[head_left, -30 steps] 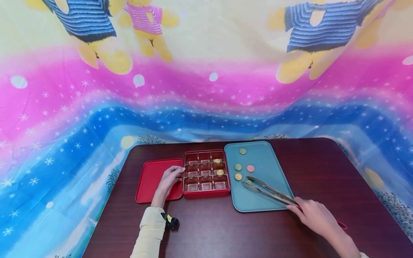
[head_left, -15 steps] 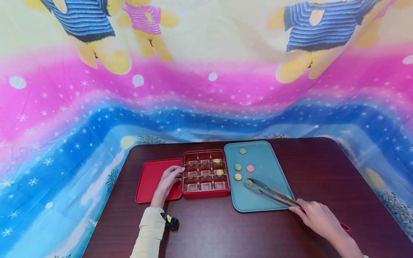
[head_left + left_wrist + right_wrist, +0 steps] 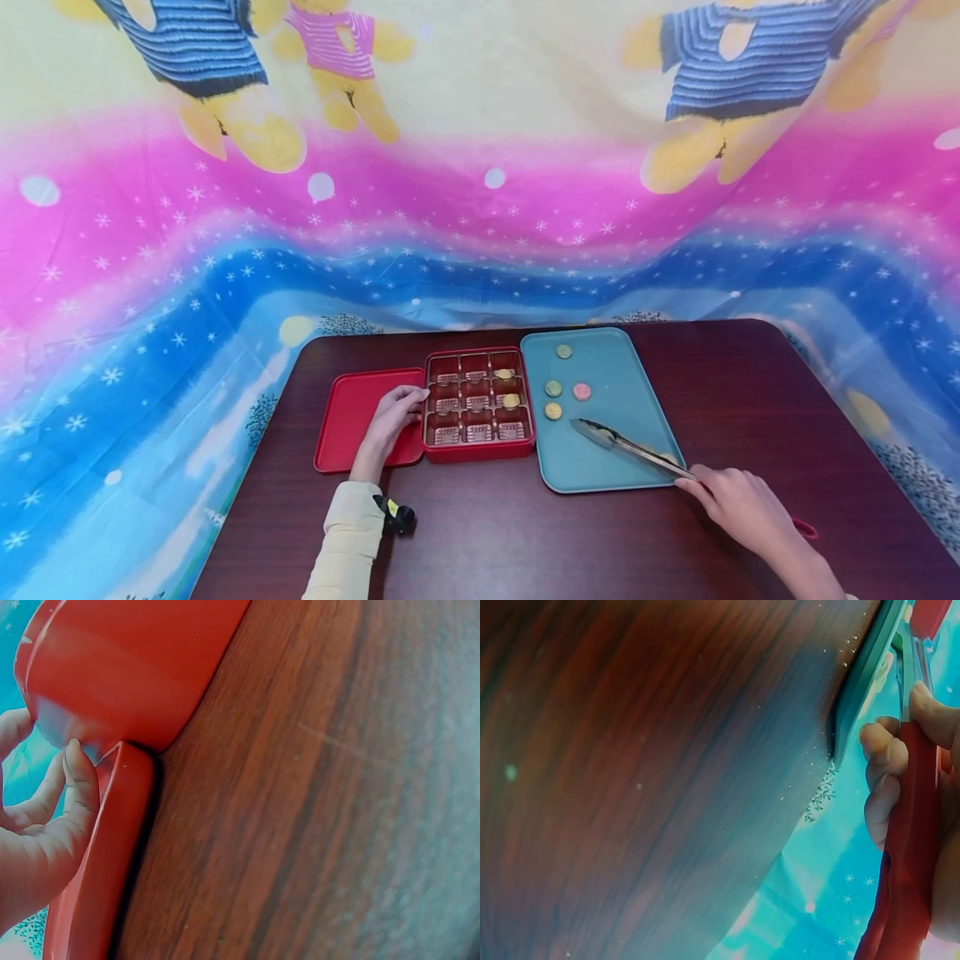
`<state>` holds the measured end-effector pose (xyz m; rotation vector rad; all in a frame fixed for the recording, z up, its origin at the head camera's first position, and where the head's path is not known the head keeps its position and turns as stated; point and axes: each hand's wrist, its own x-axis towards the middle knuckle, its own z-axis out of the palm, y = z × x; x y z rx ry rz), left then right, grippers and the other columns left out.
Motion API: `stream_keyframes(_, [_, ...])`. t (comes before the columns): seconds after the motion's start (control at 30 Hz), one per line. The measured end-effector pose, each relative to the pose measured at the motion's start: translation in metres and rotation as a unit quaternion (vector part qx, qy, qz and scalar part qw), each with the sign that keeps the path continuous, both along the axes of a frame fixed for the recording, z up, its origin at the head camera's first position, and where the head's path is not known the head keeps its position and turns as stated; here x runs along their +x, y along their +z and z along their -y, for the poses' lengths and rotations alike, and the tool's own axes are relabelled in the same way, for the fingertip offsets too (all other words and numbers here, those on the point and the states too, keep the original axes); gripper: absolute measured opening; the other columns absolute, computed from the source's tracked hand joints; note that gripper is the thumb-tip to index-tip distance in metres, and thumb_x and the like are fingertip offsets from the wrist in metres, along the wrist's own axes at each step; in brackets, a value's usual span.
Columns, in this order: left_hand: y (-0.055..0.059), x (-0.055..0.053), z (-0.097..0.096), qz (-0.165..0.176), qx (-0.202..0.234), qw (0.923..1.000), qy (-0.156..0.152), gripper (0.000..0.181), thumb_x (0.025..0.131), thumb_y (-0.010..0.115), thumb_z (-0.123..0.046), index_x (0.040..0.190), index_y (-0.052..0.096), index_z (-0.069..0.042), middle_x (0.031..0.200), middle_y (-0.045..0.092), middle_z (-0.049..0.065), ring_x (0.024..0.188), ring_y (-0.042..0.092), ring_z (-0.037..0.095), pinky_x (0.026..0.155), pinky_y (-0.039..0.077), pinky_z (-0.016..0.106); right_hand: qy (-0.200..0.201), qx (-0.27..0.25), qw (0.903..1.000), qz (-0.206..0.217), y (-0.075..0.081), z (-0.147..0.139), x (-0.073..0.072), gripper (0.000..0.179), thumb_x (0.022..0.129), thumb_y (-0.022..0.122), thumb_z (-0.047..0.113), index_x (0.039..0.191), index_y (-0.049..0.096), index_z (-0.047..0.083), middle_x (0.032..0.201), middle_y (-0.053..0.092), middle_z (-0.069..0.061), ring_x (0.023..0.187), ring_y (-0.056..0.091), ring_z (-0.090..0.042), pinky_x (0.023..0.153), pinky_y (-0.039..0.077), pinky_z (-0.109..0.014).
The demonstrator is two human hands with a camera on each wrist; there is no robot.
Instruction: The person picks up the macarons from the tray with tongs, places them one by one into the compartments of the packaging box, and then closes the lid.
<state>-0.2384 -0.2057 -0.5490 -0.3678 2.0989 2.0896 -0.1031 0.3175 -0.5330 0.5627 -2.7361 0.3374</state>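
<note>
The tongs (image 3: 637,451) are being clasped by the curled right grip (image 3: 738,504); their arms are now being seen nearly in line, and the green piece lately showing at their tips over the blue tray (image 3: 633,392) is being hidden, so whether it is being pinched cannot be told. The red box (image 3: 480,452) is being touched by the left grip (image 3: 393,419); a pinch cannot be confirmed. Farther off, four round pieces (image 3: 552,411) are being carried by the tray.
</note>
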Motion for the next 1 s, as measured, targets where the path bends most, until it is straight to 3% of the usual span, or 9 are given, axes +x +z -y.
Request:
stream_keyframes(0.23, [0.001,0.001,0.001,-0.003,0.003,1.0000,-0.003,0.039,0.101,0.069,-0.028,0.126,0.059,0.000,0.114,0.063,0.008,0.095,0.059,0.018,0.083,0.052,0.028,0.001,-0.003,0.9998,-0.019,0.001,0.001,-0.001,0.043,0.084,0.083,0.022,0.070,0.043,0.026,0.058,0.022,0.017,0.049,0.026,-0.002,0.045,0.027,-0.027])
stream_keyframes(1.0, [0.000,0.000,0.000,-0.003,-0.010,0.9999,0.002,0.043,0.097,0.073,-0.029,0.125,0.059,0.001,0.115,0.062,0.011,0.094,0.059,0.020,0.084,0.052,0.029,0.001,-0.003,0.9999,-0.016,0.013,0.017,-0.011,0.041,0.086,0.083,0.025,0.071,0.045,0.024,0.059,0.022,0.015,0.049,0.019,-0.001,0.044,0.022,-0.023])
